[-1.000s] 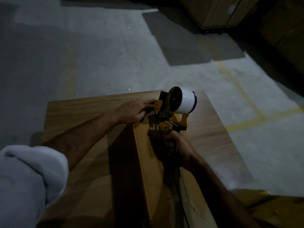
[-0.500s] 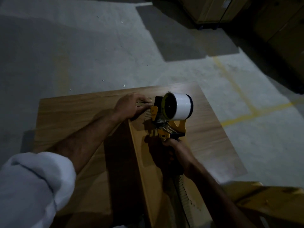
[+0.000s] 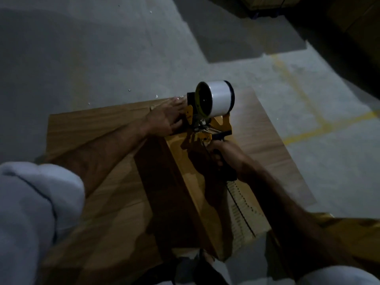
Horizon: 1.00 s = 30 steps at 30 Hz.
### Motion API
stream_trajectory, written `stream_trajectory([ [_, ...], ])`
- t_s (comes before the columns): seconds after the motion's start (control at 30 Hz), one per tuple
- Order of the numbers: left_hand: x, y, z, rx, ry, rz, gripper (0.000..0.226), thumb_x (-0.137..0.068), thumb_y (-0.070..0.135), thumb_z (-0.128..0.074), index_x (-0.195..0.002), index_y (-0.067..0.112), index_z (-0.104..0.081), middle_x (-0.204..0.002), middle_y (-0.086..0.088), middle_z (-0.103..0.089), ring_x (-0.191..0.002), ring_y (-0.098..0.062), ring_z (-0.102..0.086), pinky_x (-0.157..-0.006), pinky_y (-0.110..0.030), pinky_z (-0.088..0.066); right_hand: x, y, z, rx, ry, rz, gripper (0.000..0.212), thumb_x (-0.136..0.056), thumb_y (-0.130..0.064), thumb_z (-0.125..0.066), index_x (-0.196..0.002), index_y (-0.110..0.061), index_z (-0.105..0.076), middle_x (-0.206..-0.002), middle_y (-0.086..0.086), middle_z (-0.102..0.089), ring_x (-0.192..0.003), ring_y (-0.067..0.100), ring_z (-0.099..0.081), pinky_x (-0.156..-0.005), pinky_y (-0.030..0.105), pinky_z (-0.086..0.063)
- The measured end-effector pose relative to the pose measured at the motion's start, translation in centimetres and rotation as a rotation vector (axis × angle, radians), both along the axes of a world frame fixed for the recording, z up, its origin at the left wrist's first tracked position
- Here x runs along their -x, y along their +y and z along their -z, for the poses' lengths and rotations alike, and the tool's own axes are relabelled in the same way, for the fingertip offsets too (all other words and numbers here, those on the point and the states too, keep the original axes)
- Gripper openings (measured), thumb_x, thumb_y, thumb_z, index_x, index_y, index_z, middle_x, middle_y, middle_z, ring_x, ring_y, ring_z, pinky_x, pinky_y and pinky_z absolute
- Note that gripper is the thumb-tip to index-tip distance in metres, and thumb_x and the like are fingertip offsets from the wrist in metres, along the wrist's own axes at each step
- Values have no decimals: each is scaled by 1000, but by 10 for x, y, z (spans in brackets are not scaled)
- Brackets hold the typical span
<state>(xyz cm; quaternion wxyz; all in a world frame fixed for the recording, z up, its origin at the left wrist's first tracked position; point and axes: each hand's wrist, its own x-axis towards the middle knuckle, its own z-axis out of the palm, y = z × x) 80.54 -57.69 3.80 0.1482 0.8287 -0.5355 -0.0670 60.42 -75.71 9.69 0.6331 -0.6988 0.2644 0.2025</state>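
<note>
At far edge of cardboard box [image 3: 92, 128]: tape dispenser [image 3: 207, 122] now sits right at the far rim, and the white tape roll [image 3: 221, 98] overhangs the floor [image 3: 102, 58]. 1 s ago it was nearer, well inside the top panel. Right hand [image 3: 221, 155] is wrapped tight round the dispenser handle, same grip as before. Left hand [image 3: 166, 120] is flat on the box just left of the dispenser with fingers straight, holding nothing, fingertips at the far rim. Earlier its fingers were more bent and further from the rim. Applied tape strip [image 3: 240, 204] runs along the centre seam from the near side up to the dispenser. Grey sleeve [image 3: 30, 202] near left. Yellow floor line [image 3: 308, 112] far right.
</note>
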Motion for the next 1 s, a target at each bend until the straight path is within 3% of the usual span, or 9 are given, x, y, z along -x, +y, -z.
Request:
stream_trajectory([
  [0.1, 6, 1, -9, -21, 21, 8, 63, -105, 40, -30, -162, 13, -31, -171, -11, -18, -160, -26, -10, -130, -43, -6, 15, -2, -1, -2, 28, 30, 33, -96, -24, -54, -64, -26, -45, -57, -8, -39, -46, 11, -35, -45, 25, -30],
  [0.23, 10, -4, -8, -104, -30, 1, 65, -109, 47, -19, -165, 16, -12, -173, -8, -6, -160, -25, -3, -130, -40, -1, 60, -12, 6, -58, 82, 82, 33, -98, -23, -57, -65, -27, -58, -59, -5, -45, -48, 11, -41, -50, 28, -32],
  [0.37, 40, -4, -3, -87, 6, 123, 76, -103, 59, -26, -164, 15, -24, -173, -8, -14, -160, -24, -9, -130, -49, -10, 77, -7, 9, -80, 77, 72, 24, -100, -23, -54, -76, -22, -56, -60, -6, -46, -49, 9, -42, -50, 26, -33],
  [0.5, 51, -1, -2, -146, 7, 63, 85, -97, 70, -21, -166, 22, -14, -173, -6, -8, -160, -23, -8, -129, -51, -15, 82, -5, 4, -113, 38, 66, 28, -102, -22, -51, -74, -22, -51, -58, -8, -45, -46, 9, -39, -45, 22, -34],
  [0.63, 55, -5, -4, -172, -37, 55, 78, -102, 66, -16, -166, 24, -5, -171, 3, 4, -158, -16, 2, -129, -44, -5, 124, -12, 10, -83, 64, 113, 25, -103, -25, -52, -79, -19, -56, -59, -6, -45, -47, 9, -40, -45, 24, -33],
  [0.8, 77, -9, 1, -198, -55, -6, 77, -101, 60, -6, -166, 18, 0, -173, -5, 6, -158, -21, 5, -124, -36, 10, 158, -11, 16, -69, 37, 119, 21, -104, -22, -51, -84, -21, -58, -58, -9, -48, -46, 7, -43, -46, 22, -35],
  [1.0, 89, -13, -12, -288, -7, -62, 73, -104, 54, -16, -166, 19, 4, -173, -3, 9, -160, -22, 6, -121, -33, 16, 185, -19, 8, -120, 10, 132, 20, -105, -27, -51, -88, -17, -56, -65, -3, -47, -52, 9, -43, -49, 23, -36],
])
